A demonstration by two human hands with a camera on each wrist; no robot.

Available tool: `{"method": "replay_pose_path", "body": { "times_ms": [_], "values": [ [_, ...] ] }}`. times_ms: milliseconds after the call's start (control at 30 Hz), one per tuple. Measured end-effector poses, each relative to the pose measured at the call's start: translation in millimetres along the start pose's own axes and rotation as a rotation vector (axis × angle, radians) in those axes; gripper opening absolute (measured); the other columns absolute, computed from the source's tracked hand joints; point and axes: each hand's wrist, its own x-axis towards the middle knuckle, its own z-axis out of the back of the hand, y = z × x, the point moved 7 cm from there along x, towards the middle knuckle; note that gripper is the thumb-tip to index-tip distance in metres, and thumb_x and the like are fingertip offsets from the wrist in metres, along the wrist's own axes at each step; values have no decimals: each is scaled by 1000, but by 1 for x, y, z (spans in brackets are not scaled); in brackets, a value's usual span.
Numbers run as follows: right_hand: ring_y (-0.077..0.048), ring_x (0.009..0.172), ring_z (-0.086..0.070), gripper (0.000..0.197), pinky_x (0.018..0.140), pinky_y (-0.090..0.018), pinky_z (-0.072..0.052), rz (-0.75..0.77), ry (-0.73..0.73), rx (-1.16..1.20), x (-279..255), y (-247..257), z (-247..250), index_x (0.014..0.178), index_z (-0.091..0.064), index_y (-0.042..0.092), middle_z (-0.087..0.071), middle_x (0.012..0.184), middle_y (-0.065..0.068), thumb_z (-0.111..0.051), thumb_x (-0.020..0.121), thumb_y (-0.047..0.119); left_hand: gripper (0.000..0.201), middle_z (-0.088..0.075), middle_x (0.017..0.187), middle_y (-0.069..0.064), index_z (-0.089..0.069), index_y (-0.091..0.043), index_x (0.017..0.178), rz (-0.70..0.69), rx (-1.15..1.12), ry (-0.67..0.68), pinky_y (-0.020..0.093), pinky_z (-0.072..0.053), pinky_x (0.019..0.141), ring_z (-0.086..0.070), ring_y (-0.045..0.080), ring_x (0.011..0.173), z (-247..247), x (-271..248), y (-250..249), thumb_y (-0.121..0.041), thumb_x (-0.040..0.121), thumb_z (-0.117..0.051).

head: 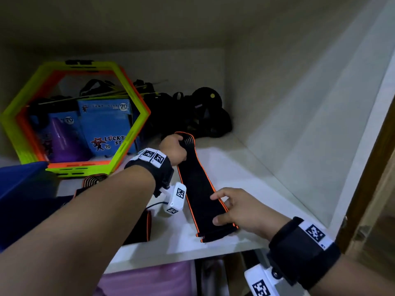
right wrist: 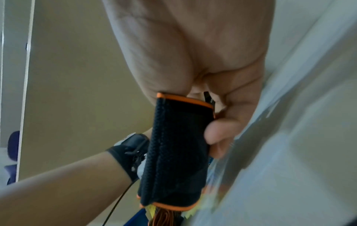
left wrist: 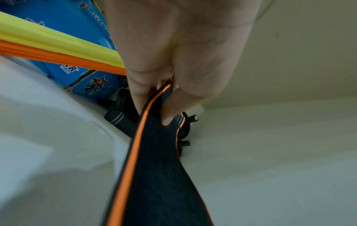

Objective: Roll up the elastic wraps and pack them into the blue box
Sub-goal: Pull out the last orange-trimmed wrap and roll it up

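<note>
Wrap stretched flat, ready to roll
Wrap [head: 197, 189] lies lengthwise on the shelf [head: 245, 167]: left hand [head: 174, 149] pinches the far end, right hand [head: 241, 207] curls round the near end; box [head: 19, 182] sits at left.

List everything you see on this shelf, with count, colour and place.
Black orange-edged elastic wrap: one, stretched flat across the white shelf.
Rolled orange-striped wrap: one, left of the forearm.
Hexagonal frames: yellow-green and orange, upright at back left.
Blue cardboard boxes: two, behind the frames.
Dark blue box: one, left edge.
Black gear: pile, rear corner.
Left hand: grips the wrap's far end.
Right hand: holds the near end.
</note>
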Motion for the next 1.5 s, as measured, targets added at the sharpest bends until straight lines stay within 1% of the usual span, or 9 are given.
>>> {"method": "replay_pose_path", "body": {
  "times_ms": [200, 333, 433, 600, 767, 933, 1100, 1333, 1500],
  "values": [
    [-17, 59, -58, 46, 45, -21, -42, -26, -37, -217, -6, -20, 0, 111, -61, 22, -71, 97, -15, -85, 72, 20, 63, -64, 131, 12, -63, -5, 132, 12, 489, 206, 40, -53, 98, -62, 29, 118, -51, 5, 9, -13, 74, -86],
    [-16, 87, -64, 37, 71, -23, -49, 23, -114, -381, -8, -17, 6, 110, -65, 22, -64, 97, 0, -80, 79, 33, 49, -68, 124, 10, -70, -6, 119, -47, 646, 251, 36, -55, 91, -64, 26, 112, -68, 9, 11, -16, 73, -84],
    [-11, 76, -65, 25, 66, -19, -47, 25, -127, -335, -8, -18, 7, 101, -65, 20, -67, 87, 2, -75, 85, 35, 31, -63, 124, 8, -70, -9, 113, -136, 716, 234, 31, -51, 84, -63, 25, 106, -70, 8, 5, -18, 84, -70],
    [-16, 59, -64, 20, 43, -22, -48, -14, -130, -233, -8, -15, 9, 91, -67, 17, -69, 81, -7, -65, 91, 36, 27, -58, 120, 1, -68, -18, 117, -325, 554, 156, 24, -41, 89, -54, 20, 117, -45, -20, -21, -18, 93, -57],
    [-35, 62, -69, 11, 57, -45, -59, -40, -165, -172, -12, -15, 12, 90, -67, 18, -66, 85, -6, -58, 92, 24, 18, -53, 109, -4, -69, -27, 108, -479, 385, 243, 25, -42, 88, -55, 12, 101, -28, -109, -29, -30, 96, -55],
    [-28, 68, -68, 14, 57, -38, -61, -94, -233, -112, -20, -18, 9, 96, -64, 15, -70, 94, -11, -50, 95, 11, 42, -64, 87, -4, -65, -19, 88, -353, 121, 292, 35, -47, 82, -59, 13, 85, -28, -202, -11, -51, 101, -40],
    [-23, 64, -64, 25, 62, -36, -56, -132, -321, -19, -35, -19, 6, 101, -63, 7, -72, 89, -15, -41, 93, -3, 53, -43, 56, -5, -40, -20, 61, -233, -119, 120, 35, -36, 61, -43, 12, 58, -35, -239, 15, -52, 103, -34],
    [-10, 69, -70, 36, 64, -19, -49, -34, -357, -114, -55, -11, -12, 102, -66, 11, -77, 82, -5, -49, 83, -14, 37, -70, 94, -7, -66, -32, 118, -233, -219, 78, 22, -49, 81, -61, 5, 92, -52, -249, 45, -51, 86, -69],
    [-38, 91, -69, 36, 80, -37, -52, 7, -324, -92, -61, -7, -25, 103, -65, 12, -76, 89, -16, -56, 81, -15, 20, -73, 90, -5, -70, -31, 109, -282, -255, -13, 32, -51, 80, -65, 11, 88, -52, -244, 52, -33, 90, -68]
  ]
}}
